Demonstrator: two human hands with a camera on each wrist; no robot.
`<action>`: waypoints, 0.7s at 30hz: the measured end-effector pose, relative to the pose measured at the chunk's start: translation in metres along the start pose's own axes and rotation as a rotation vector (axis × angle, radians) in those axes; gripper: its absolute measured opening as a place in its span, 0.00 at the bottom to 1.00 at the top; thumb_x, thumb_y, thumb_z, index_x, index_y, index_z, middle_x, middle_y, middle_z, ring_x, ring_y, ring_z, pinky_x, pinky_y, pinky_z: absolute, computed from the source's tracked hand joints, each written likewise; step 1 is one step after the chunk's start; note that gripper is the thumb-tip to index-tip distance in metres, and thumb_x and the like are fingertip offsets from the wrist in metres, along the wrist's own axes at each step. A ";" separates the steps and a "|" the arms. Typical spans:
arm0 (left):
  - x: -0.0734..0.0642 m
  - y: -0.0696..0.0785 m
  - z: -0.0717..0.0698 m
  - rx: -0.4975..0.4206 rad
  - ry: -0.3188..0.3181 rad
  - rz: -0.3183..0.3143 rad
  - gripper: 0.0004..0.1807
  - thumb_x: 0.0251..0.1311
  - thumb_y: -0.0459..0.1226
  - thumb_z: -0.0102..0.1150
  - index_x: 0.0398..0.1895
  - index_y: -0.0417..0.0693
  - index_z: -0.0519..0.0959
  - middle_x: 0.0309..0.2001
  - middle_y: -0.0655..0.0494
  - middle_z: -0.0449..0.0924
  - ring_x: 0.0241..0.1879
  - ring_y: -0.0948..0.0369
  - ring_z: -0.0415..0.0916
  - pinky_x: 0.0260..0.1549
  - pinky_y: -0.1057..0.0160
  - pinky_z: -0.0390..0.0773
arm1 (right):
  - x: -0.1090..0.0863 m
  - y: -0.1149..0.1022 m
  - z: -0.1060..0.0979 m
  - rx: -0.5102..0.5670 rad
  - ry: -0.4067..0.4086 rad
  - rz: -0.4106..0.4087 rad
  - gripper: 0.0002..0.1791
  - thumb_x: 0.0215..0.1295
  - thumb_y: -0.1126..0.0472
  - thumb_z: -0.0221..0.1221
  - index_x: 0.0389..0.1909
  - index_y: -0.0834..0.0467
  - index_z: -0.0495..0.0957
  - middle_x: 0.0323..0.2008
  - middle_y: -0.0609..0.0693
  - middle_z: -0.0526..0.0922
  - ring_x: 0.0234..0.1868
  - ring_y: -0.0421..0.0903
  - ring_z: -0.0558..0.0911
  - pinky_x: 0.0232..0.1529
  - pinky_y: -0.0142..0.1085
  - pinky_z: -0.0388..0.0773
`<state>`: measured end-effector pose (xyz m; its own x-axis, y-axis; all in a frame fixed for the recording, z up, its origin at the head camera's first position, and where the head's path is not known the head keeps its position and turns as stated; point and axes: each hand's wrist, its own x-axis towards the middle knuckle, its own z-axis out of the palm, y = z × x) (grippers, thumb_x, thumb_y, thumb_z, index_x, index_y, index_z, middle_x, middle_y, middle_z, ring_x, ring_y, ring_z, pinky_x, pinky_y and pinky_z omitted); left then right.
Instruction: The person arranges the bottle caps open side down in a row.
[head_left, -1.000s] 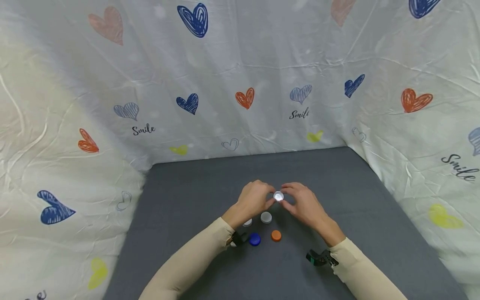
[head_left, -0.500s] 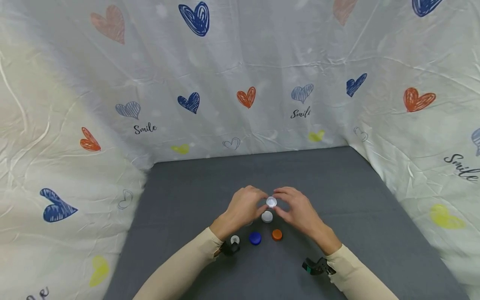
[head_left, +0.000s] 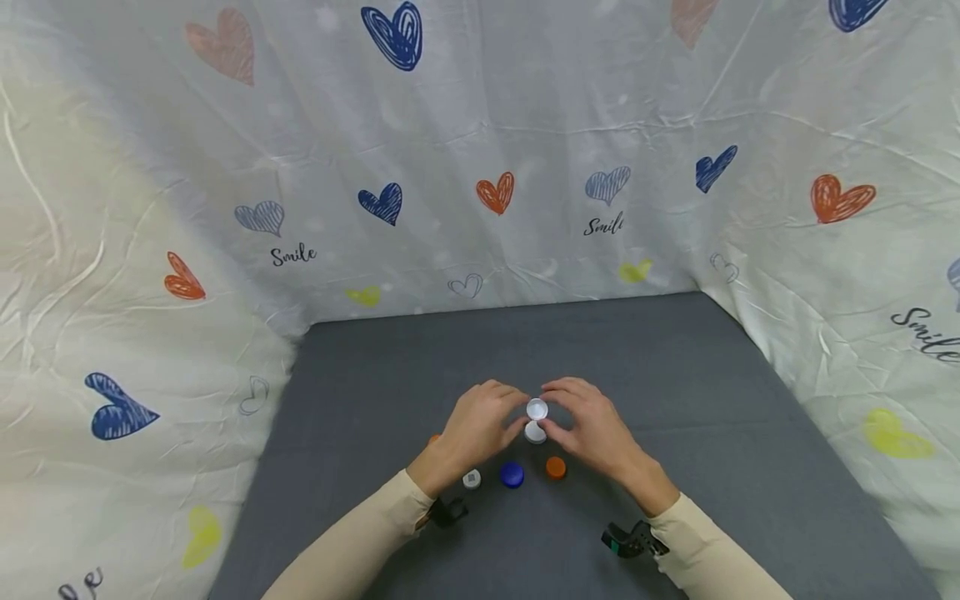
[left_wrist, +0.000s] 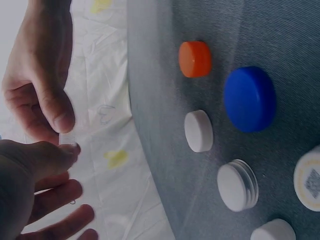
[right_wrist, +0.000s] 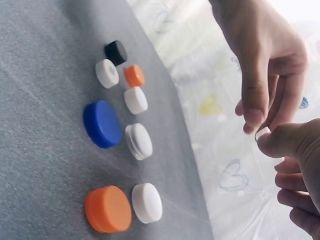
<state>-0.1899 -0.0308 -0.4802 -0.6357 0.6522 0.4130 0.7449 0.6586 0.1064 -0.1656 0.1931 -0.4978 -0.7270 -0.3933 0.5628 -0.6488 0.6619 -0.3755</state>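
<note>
A small white bottle cap (head_left: 537,409) is raised above the table between my two hands, its hollow side facing up. My left hand (head_left: 482,423) pinches its left edge with thumb and index finger. From the other side, my right hand (head_left: 597,423) pinches the right edge the same way. Fine ribs show on the side of the cap (left_wrist: 67,139) in the left wrist view. In the right wrist view the thumb covers much of it. Close in front of the hands, another white cap (head_left: 535,432) lies on the table.
On the dark grey table (head_left: 420,350) lie a blue cap (head_left: 512,475), an orange cap (head_left: 556,468) and a white cap with a square mark (head_left: 471,479). The right wrist view adds a black cap (right_wrist: 116,52), a smaller orange cap (right_wrist: 134,75) and several white caps.
Both hands have moved left and slightly nearer the body with the white bottle cap between them. The marked white cap, hidden by the left arm at first, now shows. The table caps lie still.
</note>
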 end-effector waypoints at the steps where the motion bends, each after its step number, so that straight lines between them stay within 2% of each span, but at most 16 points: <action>1: -0.001 0.000 0.000 0.000 0.022 0.010 0.16 0.59 0.46 0.71 0.50 0.55 0.86 0.47 0.61 0.87 0.47 0.61 0.81 0.45 0.60 0.82 | 0.000 0.000 -0.001 -0.003 0.004 0.002 0.19 0.56 0.56 0.74 0.47 0.57 0.85 0.51 0.53 0.84 0.54 0.51 0.81 0.52 0.50 0.80; 6: -0.003 0.000 0.001 0.007 0.147 0.106 0.17 0.56 0.42 0.74 0.49 0.52 0.86 0.47 0.60 0.87 0.45 0.60 0.81 0.41 0.62 0.81 | 0.001 -0.001 -0.005 -0.004 0.008 0.030 0.18 0.57 0.55 0.73 0.47 0.57 0.86 0.51 0.54 0.85 0.55 0.51 0.81 0.52 0.49 0.80; 9: -0.004 0.000 0.004 0.015 0.194 0.156 0.16 0.56 0.41 0.74 0.48 0.51 0.86 0.46 0.59 0.87 0.44 0.60 0.80 0.38 0.63 0.81 | 0.001 -0.003 -0.007 0.020 -0.012 0.056 0.17 0.59 0.53 0.72 0.47 0.55 0.86 0.52 0.53 0.85 0.55 0.49 0.82 0.52 0.48 0.81; 12: -0.006 0.000 0.008 0.024 0.227 0.180 0.14 0.58 0.42 0.72 0.47 0.51 0.87 0.45 0.59 0.87 0.43 0.61 0.80 0.37 0.65 0.79 | 0.001 -0.006 -0.007 0.051 -0.034 0.077 0.17 0.61 0.50 0.70 0.47 0.54 0.86 0.53 0.51 0.85 0.56 0.47 0.82 0.53 0.47 0.81; 17: -0.008 -0.001 0.013 0.012 0.270 0.185 0.11 0.62 0.43 0.69 0.45 0.51 0.87 0.44 0.60 0.88 0.43 0.62 0.80 0.38 0.66 0.79 | 0.001 -0.006 -0.008 0.072 -0.039 0.081 0.15 0.64 0.49 0.68 0.47 0.52 0.86 0.53 0.46 0.84 0.56 0.45 0.81 0.54 0.46 0.80; 19: -0.009 -0.002 0.015 -0.038 0.267 0.156 0.10 0.63 0.42 0.68 0.45 0.51 0.87 0.44 0.60 0.88 0.42 0.63 0.80 0.38 0.66 0.80 | 0.002 -0.005 -0.009 0.065 -0.028 0.063 0.15 0.64 0.50 0.68 0.47 0.52 0.86 0.52 0.47 0.84 0.56 0.44 0.81 0.54 0.46 0.80; 21: -0.010 -0.003 0.016 -0.119 0.253 0.095 0.09 0.63 0.42 0.68 0.44 0.51 0.87 0.42 0.60 0.88 0.41 0.63 0.80 0.37 0.67 0.80 | 0.002 -0.003 -0.011 0.051 -0.015 0.042 0.15 0.62 0.51 0.69 0.47 0.53 0.86 0.52 0.48 0.84 0.56 0.45 0.81 0.54 0.46 0.80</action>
<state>-0.1893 -0.0329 -0.4994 -0.5024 0.5847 0.6370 0.8267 0.5407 0.1557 -0.1630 0.1970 -0.4875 -0.7567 -0.3762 0.5347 -0.6283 0.6445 -0.4358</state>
